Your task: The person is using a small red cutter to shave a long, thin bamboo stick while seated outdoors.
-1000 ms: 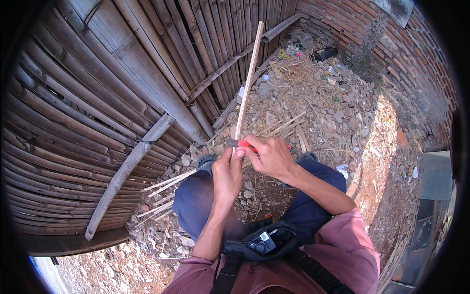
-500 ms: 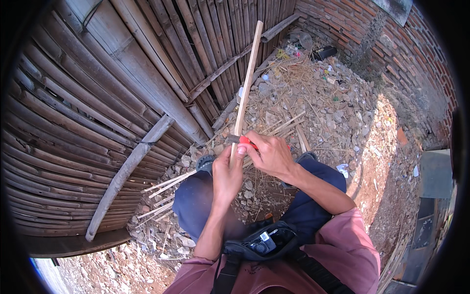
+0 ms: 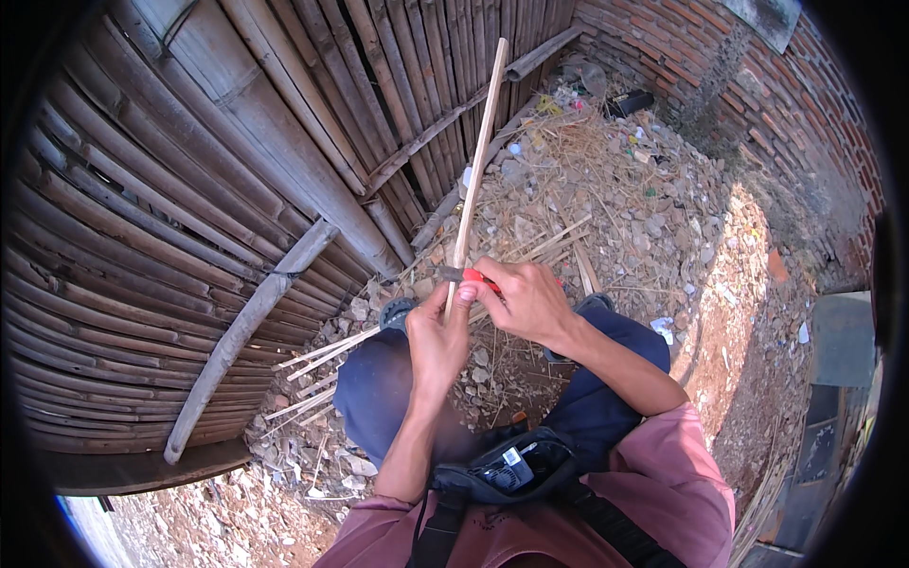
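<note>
A long, pale bamboo strip (image 3: 480, 161) points up and away from me, leaning slightly right. Its lower end is gripped in my left hand (image 3: 437, 341), the thumb lying along it. My right hand (image 3: 530, 301) is closed around the red handle of a knife (image 3: 481, 278). The short, dark blade lies across the strip just above my left thumb, its tip sticking out to the left. Both hands are close together, over the gap between my knees. My right fingers hide most of the handle.
A bamboo-slat wall (image 3: 142, 256) rises on the left, with a curved pole (image 3: 248, 341) against it. Cut strips (image 3: 327, 355) lie beside my left knee, more beyond my right hand. Rubble and litter (image 3: 625, 208) cover the ground up to a brick wall (image 3: 824, 123).
The knife blade has shifted slightly down and left against the bamboo strip. The strip has turned a little in my left hand and looks narrower. Both hands keep their grip.
</note>
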Demonstrator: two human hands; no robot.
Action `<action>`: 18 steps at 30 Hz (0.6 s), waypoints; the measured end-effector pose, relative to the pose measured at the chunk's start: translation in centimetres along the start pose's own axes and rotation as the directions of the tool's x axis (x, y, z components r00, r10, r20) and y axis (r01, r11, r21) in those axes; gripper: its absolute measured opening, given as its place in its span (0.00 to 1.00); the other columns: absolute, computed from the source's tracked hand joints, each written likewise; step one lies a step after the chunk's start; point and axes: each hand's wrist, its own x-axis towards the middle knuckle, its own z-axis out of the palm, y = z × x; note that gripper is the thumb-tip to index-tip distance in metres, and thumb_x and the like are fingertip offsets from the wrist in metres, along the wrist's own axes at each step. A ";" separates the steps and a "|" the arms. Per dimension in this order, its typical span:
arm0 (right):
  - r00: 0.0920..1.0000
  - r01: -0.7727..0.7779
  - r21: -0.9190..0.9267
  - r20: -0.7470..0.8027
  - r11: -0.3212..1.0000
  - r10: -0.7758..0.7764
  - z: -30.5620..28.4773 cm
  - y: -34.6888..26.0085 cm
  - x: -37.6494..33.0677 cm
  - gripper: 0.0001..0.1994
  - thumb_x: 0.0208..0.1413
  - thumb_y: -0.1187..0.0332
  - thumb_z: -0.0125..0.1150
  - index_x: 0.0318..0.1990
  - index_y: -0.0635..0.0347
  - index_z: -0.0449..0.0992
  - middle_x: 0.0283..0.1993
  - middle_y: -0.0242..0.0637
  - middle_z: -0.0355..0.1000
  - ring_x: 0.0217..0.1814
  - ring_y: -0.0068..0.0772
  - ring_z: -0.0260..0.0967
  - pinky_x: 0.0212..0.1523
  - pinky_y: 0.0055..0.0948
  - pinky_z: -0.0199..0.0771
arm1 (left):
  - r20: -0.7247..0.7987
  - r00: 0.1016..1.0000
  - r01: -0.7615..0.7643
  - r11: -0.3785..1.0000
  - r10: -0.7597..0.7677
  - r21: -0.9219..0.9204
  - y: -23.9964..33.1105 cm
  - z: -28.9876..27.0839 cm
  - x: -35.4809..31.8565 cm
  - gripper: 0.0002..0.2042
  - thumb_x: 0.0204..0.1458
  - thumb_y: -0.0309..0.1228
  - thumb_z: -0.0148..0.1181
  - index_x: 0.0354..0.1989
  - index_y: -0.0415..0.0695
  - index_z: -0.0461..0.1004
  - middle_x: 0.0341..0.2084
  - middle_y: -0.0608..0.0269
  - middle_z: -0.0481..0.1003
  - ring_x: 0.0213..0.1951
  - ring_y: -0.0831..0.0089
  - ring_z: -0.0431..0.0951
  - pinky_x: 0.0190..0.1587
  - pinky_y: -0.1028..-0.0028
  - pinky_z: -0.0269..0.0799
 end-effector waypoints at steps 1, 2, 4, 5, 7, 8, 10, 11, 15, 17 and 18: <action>1.000 -0.005 -0.005 -0.005 1.000 0.005 0.0 0.0 -0.1 0.11 0.68 0.62 0.61 0.43 0.61 0.76 0.28 0.49 0.80 0.28 0.56 0.80 0.29 0.50 0.76 | 0.001 1.000 0.016 1.000 -0.016 -0.005 0.1 0.0 0.0 0.14 0.70 0.37 0.64 0.52 0.38 0.84 0.21 0.70 0.74 0.27 0.84 0.63 0.29 0.72 0.65; 1.000 -0.003 -0.012 -0.013 1.000 0.003 0.0 -0.1 -0.1 0.11 0.68 0.62 0.61 0.43 0.61 0.76 0.28 0.49 0.80 0.28 0.55 0.80 0.28 0.49 0.76 | -0.004 1.000 -0.001 1.000 0.001 -0.022 0.0 0.1 0.0 0.14 0.70 0.37 0.64 0.52 0.38 0.84 0.22 0.71 0.74 0.27 0.84 0.63 0.29 0.72 0.65; 1.000 0.000 -0.025 -0.028 1.000 -0.001 0.0 -0.2 -0.1 0.11 0.69 0.61 0.61 0.42 0.60 0.75 0.27 0.48 0.80 0.28 0.55 0.80 0.27 0.49 0.76 | -0.015 0.999 -0.035 0.998 0.035 -0.055 -0.5 0.3 0.1 0.15 0.70 0.37 0.65 0.53 0.37 0.84 0.23 0.72 0.74 0.28 0.85 0.63 0.30 0.73 0.65; 1.000 -0.001 -0.034 -0.030 0.999 0.000 0.0 -0.2 -0.1 0.11 0.69 0.61 0.61 0.42 0.60 0.75 0.27 0.48 0.80 0.27 0.54 0.80 0.27 0.48 0.76 | -0.015 1.000 -0.026 0.998 0.025 -0.061 -0.5 0.3 0.1 0.15 0.70 0.37 0.65 0.53 0.37 0.84 0.23 0.72 0.74 0.28 0.85 0.64 0.31 0.74 0.66; 0.999 -0.004 -0.052 -0.035 0.999 0.003 -0.1 -0.2 -0.1 0.11 0.69 0.61 0.61 0.42 0.60 0.75 0.27 0.48 0.80 0.27 0.54 0.80 0.26 0.48 0.76 | -0.015 1.000 -0.007 0.997 0.006 -0.073 -0.3 0.4 0.2 0.16 0.70 0.37 0.65 0.54 0.36 0.84 0.23 0.72 0.75 0.29 0.85 0.64 0.31 0.74 0.67; 0.999 -0.001 -0.047 -0.051 0.999 -0.001 -0.1 -0.2 -0.1 0.10 0.69 0.61 0.61 0.42 0.60 0.75 0.27 0.47 0.80 0.27 0.53 0.80 0.26 0.48 0.76 | -0.018 1.000 -0.015 0.997 0.014 -0.077 -0.4 0.4 0.2 0.15 0.70 0.37 0.65 0.53 0.37 0.85 0.22 0.75 0.73 0.27 0.86 0.62 0.29 0.75 0.61; 0.997 0.007 -0.038 -0.082 0.999 -0.010 0.1 -0.2 -0.1 0.10 0.70 0.62 0.61 0.43 0.60 0.75 0.28 0.47 0.80 0.27 0.53 0.80 0.25 0.47 0.76 | -0.026 0.999 -0.031 0.996 0.028 -0.084 -0.7 0.5 0.3 0.15 0.71 0.39 0.64 0.51 0.38 0.86 0.21 0.81 0.69 0.24 0.90 0.58 0.24 0.78 0.50; 0.996 -0.019 -0.038 -0.084 0.999 0.016 0.1 -0.4 -0.1 0.10 0.69 0.62 0.61 0.43 0.60 0.75 0.28 0.47 0.80 0.28 0.54 0.80 0.27 0.48 0.76 | -0.010 1.000 0.000 0.998 -0.001 -0.070 -0.7 0.5 0.4 0.15 0.71 0.39 0.64 0.52 0.38 0.86 0.21 0.79 0.70 0.25 0.89 0.60 0.25 0.77 0.53; 0.987 -0.094 -0.043 -0.138 0.995 0.087 0.1 -1.1 -0.1 0.10 0.69 0.62 0.62 0.43 0.61 0.76 0.27 0.47 0.79 0.29 0.54 0.80 0.28 0.49 0.76 | 0.006 0.995 0.097 0.991 -0.097 -0.087 -0.3 0.5 0.5 0.15 0.70 0.39 0.64 0.51 0.39 0.86 0.20 0.77 0.69 0.26 0.88 0.60 0.25 0.76 0.55; 0.977 -0.105 -0.030 -0.190 0.994 0.097 -0.1 -0.9 0.1 0.11 0.70 0.61 0.62 0.43 0.60 0.76 0.26 0.46 0.77 0.28 0.53 0.79 0.28 0.49 0.75 | 0.023 0.993 0.120 0.987 -0.119 -0.107 0.1 0.5 0.4 0.15 0.71 0.40 0.63 0.48 0.40 0.87 0.19 0.78 0.67 0.24 0.88 0.59 0.25 0.76 0.53; 0.972 -0.102 -0.014 -0.215 0.995 0.097 -0.4 -0.6 0.5 0.12 0.70 0.60 0.62 0.44 0.60 0.76 0.26 0.46 0.77 0.27 0.52 0.79 0.27 0.48 0.74 | 0.046 0.992 0.126 0.987 -0.121 -0.103 0.2 0.4 0.4 0.15 0.72 0.41 0.62 0.46 0.40 0.86 0.19 0.78 0.67 0.23 0.88 0.59 0.24 0.76 0.53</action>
